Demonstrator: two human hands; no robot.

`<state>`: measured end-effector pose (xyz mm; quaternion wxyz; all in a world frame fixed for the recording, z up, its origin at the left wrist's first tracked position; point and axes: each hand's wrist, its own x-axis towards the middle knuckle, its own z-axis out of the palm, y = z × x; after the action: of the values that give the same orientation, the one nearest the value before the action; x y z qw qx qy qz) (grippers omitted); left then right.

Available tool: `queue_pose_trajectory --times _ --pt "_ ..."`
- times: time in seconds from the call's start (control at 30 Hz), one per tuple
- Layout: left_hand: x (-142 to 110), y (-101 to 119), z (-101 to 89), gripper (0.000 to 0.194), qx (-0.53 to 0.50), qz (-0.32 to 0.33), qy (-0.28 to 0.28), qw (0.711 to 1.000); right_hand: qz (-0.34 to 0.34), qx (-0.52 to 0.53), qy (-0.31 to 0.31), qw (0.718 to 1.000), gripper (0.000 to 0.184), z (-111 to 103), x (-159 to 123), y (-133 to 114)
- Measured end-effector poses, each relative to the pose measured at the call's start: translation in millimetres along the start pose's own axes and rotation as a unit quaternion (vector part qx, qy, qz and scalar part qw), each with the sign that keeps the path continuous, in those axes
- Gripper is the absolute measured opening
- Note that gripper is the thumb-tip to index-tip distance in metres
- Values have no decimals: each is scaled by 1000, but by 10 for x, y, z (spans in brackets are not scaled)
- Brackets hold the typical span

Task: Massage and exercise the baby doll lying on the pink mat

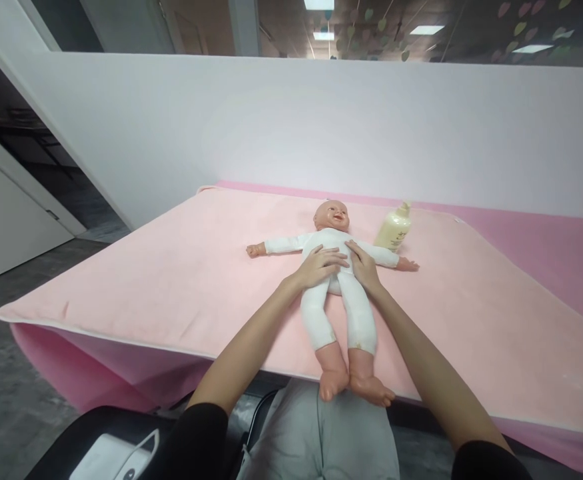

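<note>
A pale yellow bottle stands on the pink blanket, near a white wall; a white device (loop attached) rests on something black.

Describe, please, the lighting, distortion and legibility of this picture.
Head view: soft light, faint shadows around the white-bodied doll; head view: rectangular white ceiling lights glare; head view: wide-angle stretch likely lengthens the bare forearms; head view: fine lettering on the pale-yellow plastic bottle unreadable.
</note>
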<state>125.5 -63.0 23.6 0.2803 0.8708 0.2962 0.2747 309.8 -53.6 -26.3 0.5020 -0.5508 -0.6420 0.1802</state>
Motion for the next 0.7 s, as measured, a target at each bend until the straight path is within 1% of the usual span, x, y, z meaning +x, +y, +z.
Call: queue_pose_trajectory --times 0.07,0.17,0.33,0.43,0.53,0.6,0.7 --pt "-4 7 -11 36 36 -16 -22 999 6 6 -2 1000 48 2 -2 -9" --pt "14 -20 -11 42 79 -51 -36 995 9 12 0 1000 47 5 -3 -13" --pt "34 -133 -31 52 90 -113 -25 989 7 13 7 1000 47 10 -2 -10" --pt "23 -251 -51 55 75 -132 -5 988 3 10 14 1000 45 0 -7 -22" --pt "17 -372 -49 56 62 -158 35 985 -45 8 13 999 38 -15 -31 -87" --pt "21 -432 -34 53 57 -181 76 979 -83 22 -14 996 32 -17 -59 -172" --pt "32 -477 -3 49 53 -190 128 972 -100 60 -79 990 27 -10 -103 -325"
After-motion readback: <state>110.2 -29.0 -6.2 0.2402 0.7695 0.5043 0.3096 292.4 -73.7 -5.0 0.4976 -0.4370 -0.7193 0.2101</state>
